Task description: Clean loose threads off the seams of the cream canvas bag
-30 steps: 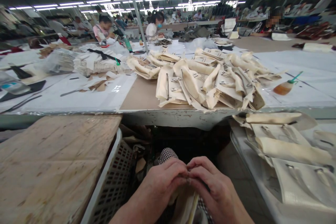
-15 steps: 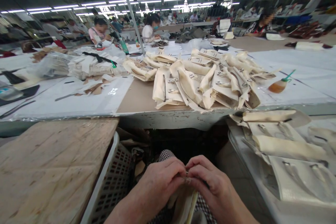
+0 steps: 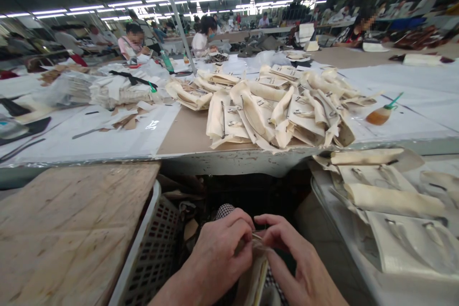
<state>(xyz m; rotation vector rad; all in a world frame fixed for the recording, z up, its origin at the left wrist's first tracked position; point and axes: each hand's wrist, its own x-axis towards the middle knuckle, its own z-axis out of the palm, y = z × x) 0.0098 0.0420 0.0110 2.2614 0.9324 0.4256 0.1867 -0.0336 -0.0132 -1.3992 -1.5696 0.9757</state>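
Low in front of my lap, a cream, leather-like bag piece hangs with its folded upper edge between my two hands. My left hand is closed on that edge, thumb pressed against the bent fingers. On the other side, my right hand keeps its thumb and forefinger around the same edge in a looser hold, with a gap between them. The fingers hide part of the edge. Below, the piece overlaps checked cloth on my lap.
Cream bag pieces with metal fittings lie heaped on the table. A bottle of amber liquid stands to their right. More bag pieces lie at my right. On the left are a plastic basket and a brown board. Several people work farther back.
My right thumb and fingers have spread apart and loosened at the edge. My left hand has shifted slightly, still closed on the piece. More of the folded edge shows between the hands.
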